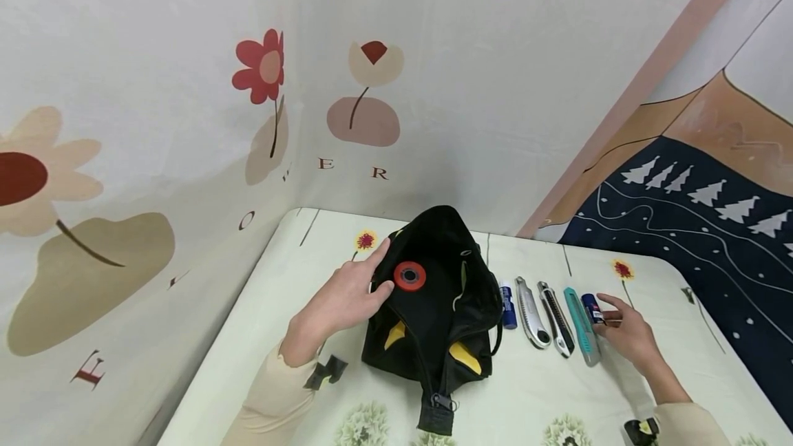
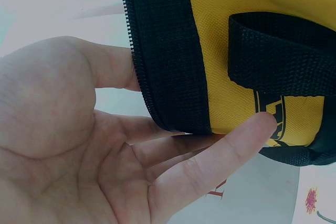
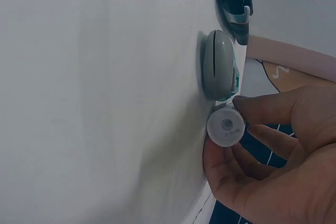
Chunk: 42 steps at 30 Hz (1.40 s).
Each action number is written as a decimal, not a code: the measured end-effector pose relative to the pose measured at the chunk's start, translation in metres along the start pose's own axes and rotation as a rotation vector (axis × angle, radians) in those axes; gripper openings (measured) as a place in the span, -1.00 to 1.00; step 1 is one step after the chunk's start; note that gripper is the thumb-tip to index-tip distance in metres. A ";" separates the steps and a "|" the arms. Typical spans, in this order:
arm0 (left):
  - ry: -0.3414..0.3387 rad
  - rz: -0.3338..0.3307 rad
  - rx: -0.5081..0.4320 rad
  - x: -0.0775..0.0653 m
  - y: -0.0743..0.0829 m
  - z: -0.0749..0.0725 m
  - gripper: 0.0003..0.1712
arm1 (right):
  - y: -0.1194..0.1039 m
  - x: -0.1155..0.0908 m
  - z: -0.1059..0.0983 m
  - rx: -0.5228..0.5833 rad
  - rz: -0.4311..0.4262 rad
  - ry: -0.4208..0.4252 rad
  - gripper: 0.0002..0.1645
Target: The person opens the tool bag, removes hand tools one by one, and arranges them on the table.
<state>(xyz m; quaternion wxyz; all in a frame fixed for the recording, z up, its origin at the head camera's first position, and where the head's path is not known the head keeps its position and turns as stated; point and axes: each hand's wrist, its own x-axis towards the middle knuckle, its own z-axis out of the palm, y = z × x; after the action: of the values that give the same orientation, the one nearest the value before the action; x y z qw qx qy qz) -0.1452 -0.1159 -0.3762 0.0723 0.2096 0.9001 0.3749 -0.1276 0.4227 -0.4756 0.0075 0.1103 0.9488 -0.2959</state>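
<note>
A black and yellow zippered bag [image 1: 436,353] stands with its mouth wide apart. My left hand [image 1: 347,294] holds its left rim, thumb on the inner side and fingers outside against the yellow cloth [image 2: 223,98]. Inside lies a red ring with a dark middle [image 1: 409,276], like a roll of tape. On the right, my right hand [image 1: 633,336] pinches a blue glue stick [image 1: 593,309] between thumb and fingers; its white round end [image 3: 226,126] faces the right wrist camera. Directly left of that glue stick is a teal utility knife [image 1: 582,327].
Between bag and teal knife lie a silver utility knife [image 1: 533,315], a black-and-silver utility knife [image 1: 556,319] and another blue glue stick [image 1: 508,306], side by side on the white flowered tablecloth [image 1: 514,398]. Printed cloth hangs behind the table [image 1: 471,88] and at the left.
</note>
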 end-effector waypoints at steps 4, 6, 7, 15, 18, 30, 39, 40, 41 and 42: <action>-0.001 0.000 -0.002 0.000 0.000 0.000 -0.12 | 0.000 -0.001 0.000 -0.007 0.005 0.004 -0.18; 0.000 0.002 -0.001 0.000 0.000 0.000 -0.12 | 0.001 -0.001 -0.001 -0.007 0.012 0.005 -0.20; 0.000 0.003 -0.001 0.000 0.000 0.000 -0.12 | 0.001 -0.001 -0.001 -0.005 0.018 0.005 -0.20; 0.002 0.007 0.003 0.000 0.000 0.000 -0.12 | 0.001 -0.002 -0.002 0.017 0.065 0.000 -0.21; 0.003 0.005 0.006 0.000 0.000 0.000 -0.12 | 0.001 -0.002 -0.002 0.019 0.074 -0.003 -0.21; 0.000 0.004 -0.001 -0.001 0.001 -0.001 -0.12 | -0.026 -0.014 -0.001 0.048 0.084 0.212 -0.23; -0.006 0.003 -0.007 -0.001 0.001 -0.001 -0.11 | -0.074 -0.027 0.002 0.112 -0.022 0.344 -0.26; -0.008 0.003 -0.008 -0.001 0.001 -0.001 -0.11 | -0.080 -0.029 0.002 0.124 -0.030 0.344 -0.27; -0.008 0.002 -0.010 -0.001 0.001 -0.001 -0.11 | -0.086 -0.031 0.002 0.130 -0.037 0.342 -0.27; -0.008 0.003 -0.010 -0.001 0.001 -0.001 -0.11 | -0.092 -0.033 0.002 0.146 -0.051 0.341 -0.27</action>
<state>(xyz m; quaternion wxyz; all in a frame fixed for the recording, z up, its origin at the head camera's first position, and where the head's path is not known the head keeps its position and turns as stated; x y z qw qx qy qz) -0.1446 -0.1161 -0.3751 0.0765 0.2119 0.8976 0.3788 -0.1155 0.3416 -0.4229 -0.1690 0.1350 0.9149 -0.3409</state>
